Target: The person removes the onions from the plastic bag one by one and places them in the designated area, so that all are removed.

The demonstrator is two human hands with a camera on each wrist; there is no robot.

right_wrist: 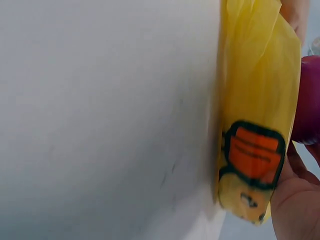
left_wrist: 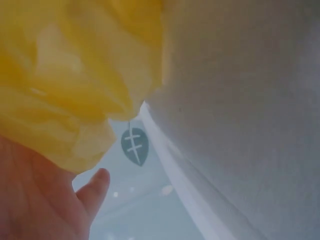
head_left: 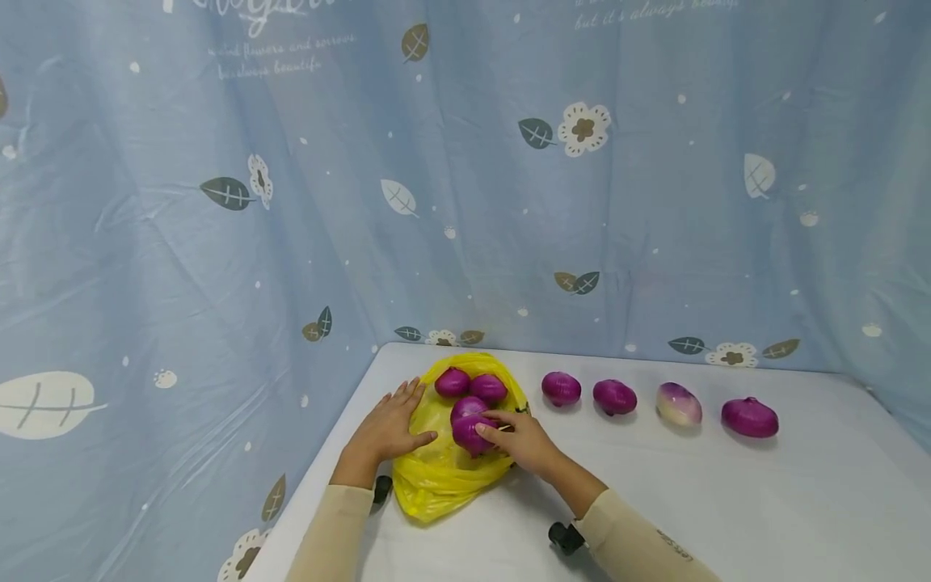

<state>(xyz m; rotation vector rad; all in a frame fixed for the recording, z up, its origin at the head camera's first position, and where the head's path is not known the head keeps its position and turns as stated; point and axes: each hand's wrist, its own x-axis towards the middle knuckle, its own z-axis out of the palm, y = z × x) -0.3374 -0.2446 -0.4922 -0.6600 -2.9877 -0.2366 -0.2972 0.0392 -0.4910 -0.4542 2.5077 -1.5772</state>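
A yellow plastic bag (head_left: 429,485) lies spread on the table with several purple onions in it. Two onions sit toward its far side, one of them this onion (head_left: 452,381). My right hand (head_left: 527,443) pinches a purple onion (head_left: 469,435) over the bag's middle, overlapping another onion (head_left: 469,406) behind it. In the right wrist view that onion (right_wrist: 309,100) shows beside the bag's printed side. Along the bag's left edge rests my left hand (head_left: 389,428), its fingers extended; the left wrist view shows the yellow plastic (left_wrist: 65,75) close against this hand (left_wrist: 40,195).
To the bag's right, several onions stand in a row on the white table (head_left: 655,501), including a purple-and-white onion (head_left: 679,405) and a purple onion (head_left: 750,418) at the end. A blue patterned curtain (head_left: 473,202) hangs behind and left of the table.
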